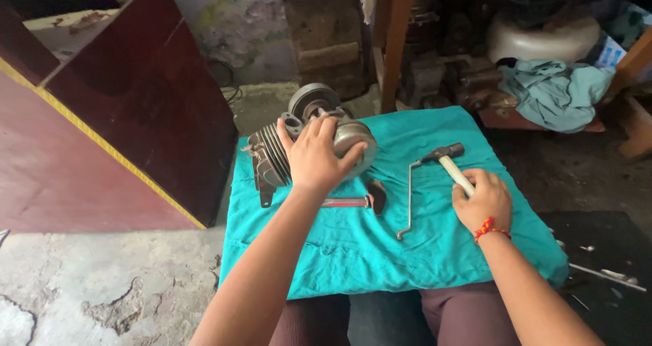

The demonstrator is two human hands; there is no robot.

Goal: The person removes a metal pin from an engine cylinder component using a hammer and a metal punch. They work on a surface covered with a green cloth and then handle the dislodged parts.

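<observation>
Two hands on an engine part and a hammer, over a teal cloth.

The left hand lies spread on the grey finned engine part at 11 o'clock on the teal cloth, fingers wrapped over its round cover. The right hand at 3 o'clock closes on the hammer, whose long axis runs toward 11 o'clock, head away. A bent metal rod lies between the hands. At 1 o'clock, a blue-and-white box shows beside crumpled cloth; its label is unclear.
</observation>
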